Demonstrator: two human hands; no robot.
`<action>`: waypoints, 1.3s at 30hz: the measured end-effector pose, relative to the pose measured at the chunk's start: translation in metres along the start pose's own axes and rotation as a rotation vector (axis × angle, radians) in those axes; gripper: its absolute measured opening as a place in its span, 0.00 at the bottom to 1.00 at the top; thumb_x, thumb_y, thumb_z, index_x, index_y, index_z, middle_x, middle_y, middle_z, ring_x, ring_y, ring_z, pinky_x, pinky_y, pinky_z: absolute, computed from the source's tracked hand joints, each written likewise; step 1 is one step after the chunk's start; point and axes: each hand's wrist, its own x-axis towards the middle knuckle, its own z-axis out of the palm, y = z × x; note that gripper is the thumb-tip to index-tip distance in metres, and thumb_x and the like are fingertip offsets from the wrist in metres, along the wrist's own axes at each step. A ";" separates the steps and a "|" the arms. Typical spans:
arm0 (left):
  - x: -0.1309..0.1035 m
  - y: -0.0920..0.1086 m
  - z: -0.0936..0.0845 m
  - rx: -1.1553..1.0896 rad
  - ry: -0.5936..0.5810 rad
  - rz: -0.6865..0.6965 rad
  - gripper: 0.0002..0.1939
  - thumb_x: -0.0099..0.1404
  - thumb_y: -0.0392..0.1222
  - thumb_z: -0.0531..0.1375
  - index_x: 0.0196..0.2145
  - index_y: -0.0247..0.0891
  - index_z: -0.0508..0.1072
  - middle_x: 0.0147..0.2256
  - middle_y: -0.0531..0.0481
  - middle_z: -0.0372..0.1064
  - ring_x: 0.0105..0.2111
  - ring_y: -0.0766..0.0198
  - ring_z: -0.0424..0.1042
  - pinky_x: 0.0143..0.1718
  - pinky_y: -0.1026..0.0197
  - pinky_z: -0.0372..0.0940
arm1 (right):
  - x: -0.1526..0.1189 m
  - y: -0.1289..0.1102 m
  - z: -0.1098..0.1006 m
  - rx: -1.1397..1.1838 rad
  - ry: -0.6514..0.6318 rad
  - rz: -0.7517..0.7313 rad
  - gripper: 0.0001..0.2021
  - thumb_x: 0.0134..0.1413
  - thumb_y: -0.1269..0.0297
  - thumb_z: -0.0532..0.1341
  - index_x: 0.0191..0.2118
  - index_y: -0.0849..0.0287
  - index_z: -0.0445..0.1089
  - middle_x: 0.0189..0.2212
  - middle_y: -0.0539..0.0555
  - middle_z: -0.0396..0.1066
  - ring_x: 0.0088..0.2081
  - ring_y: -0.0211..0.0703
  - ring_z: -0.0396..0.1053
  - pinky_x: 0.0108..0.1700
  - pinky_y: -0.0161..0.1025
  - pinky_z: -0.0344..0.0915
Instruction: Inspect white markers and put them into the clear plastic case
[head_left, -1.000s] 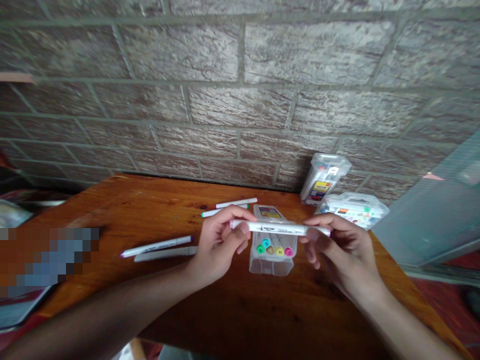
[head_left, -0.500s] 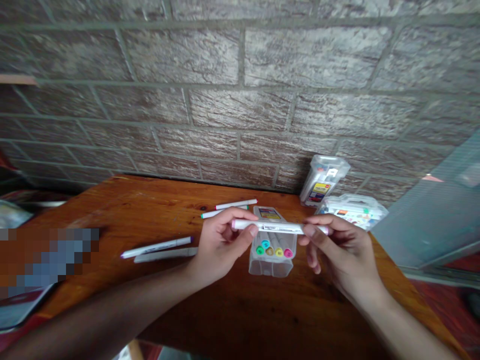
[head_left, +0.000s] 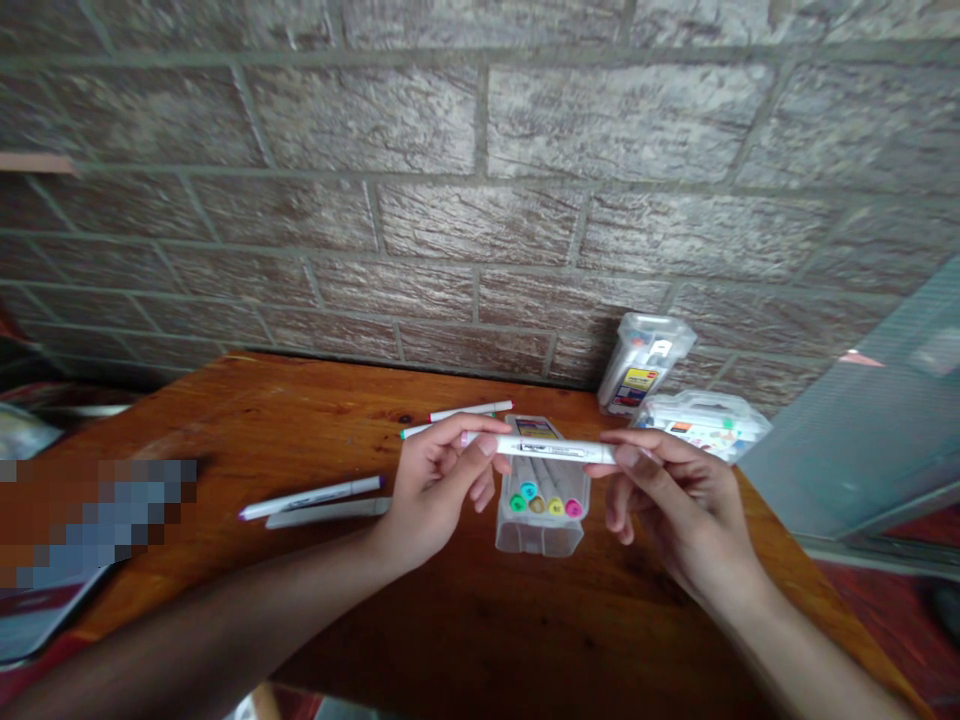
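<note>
A white marker with pale pink ends [head_left: 555,449] is held level between my two hands, above the wooden table. My left hand [head_left: 442,480] pinches its left end between thumb and fingers. At the other end, my right hand [head_left: 686,495] grips it the same way, partly covering the cap. Below and behind the marker lies a clear plastic marker case [head_left: 540,537], its near end towards me. Several markers with green, blue, brown, yellow and pink ends [head_left: 546,500] lie in it.
Left on the table [head_left: 300,410] are a purple-capped marker [head_left: 315,496] and a greyish one [head_left: 330,512]. A red-tipped marker [head_left: 471,410] and a green-tipped one [head_left: 414,431] lie farther back. Two clear cases [head_left: 637,375] [head_left: 701,425] stand near the brick wall [head_left: 480,220].
The marker has turned a little about its length, so its printed label faces me more. My left thumb has shifted along its left end.
</note>
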 end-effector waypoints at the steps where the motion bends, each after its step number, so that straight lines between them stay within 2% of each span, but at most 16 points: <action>1: 0.000 0.000 0.000 -0.013 -0.004 0.008 0.11 0.71 0.47 0.69 0.44 0.36 0.82 0.28 0.49 0.78 0.18 0.72 0.64 0.18 0.67 0.64 | 0.000 -0.001 0.000 0.004 0.001 0.002 0.08 0.63 0.58 0.73 0.43 0.57 0.84 0.33 0.58 0.86 0.16 0.38 0.73 0.15 0.32 0.70; 7: 0.001 0.002 0.003 -0.026 0.009 0.029 0.13 0.71 0.49 0.69 0.44 0.36 0.79 0.29 0.48 0.79 0.19 0.71 0.64 0.18 0.66 0.64 | 0.002 -0.002 0.002 0.048 0.055 -0.003 0.09 0.59 0.60 0.76 0.40 0.56 0.79 0.31 0.55 0.85 0.15 0.37 0.72 0.15 0.31 0.69; 14: 0.004 0.001 0.000 -0.061 0.014 0.043 0.09 0.71 0.45 0.69 0.43 0.36 0.83 0.24 0.54 0.70 0.19 0.72 0.62 0.19 0.69 0.65 | 0.004 -0.003 0.001 0.045 0.121 -0.031 0.09 0.55 0.60 0.78 0.38 0.56 0.83 0.28 0.53 0.84 0.16 0.34 0.70 0.15 0.27 0.67; 23: 0.002 -0.002 -0.003 -0.119 0.005 0.082 0.12 0.74 0.45 0.65 0.48 0.39 0.85 0.31 0.48 0.77 0.20 0.73 0.64 0.19 0.68 0.66 | 0.007 -0.007 0.002 0.097 0.125 -0.002 0.12 0.53 0.56 0.78 0.40 0.56 0.86 0.31 0.56 0.85 0.15 0.33 0.68 0.14 0.27 0.65; 33: 0.003 -0.003 -0.004 -0.123 0.010 0.095 0.12 0.74 0.44 0.64 0.50 0.40 0.86 0.31 0.47 0.79 0.19 0.72 0.65 0.19 0.68 0.65 | 0.006 -0.008 0.001 0.131 0.097 -0.014 0.13 0.53 0.55 0.78 0.41 0.57 0.87 0.31 0.58 0.86 0.16 0.35 0.70 0.14 0.28 0.67; 39: 0.003 -0.001 -0.004 -0.075 0.027 0.096 0.11 0.74 0.44 0.65 0.47 0.40 0.86 0.29 0.47 0.78 0.18 0.72 0.65 0.18 0.68 0.65 | 0.005 -0.007 0.001 0.127 0.092 -0.030 0.10 0.55 0.59 0.77 0.41 0.56 0.86 0.32 0.58 0.86 0.15 0.34 0.70 0.14 0.27 0.66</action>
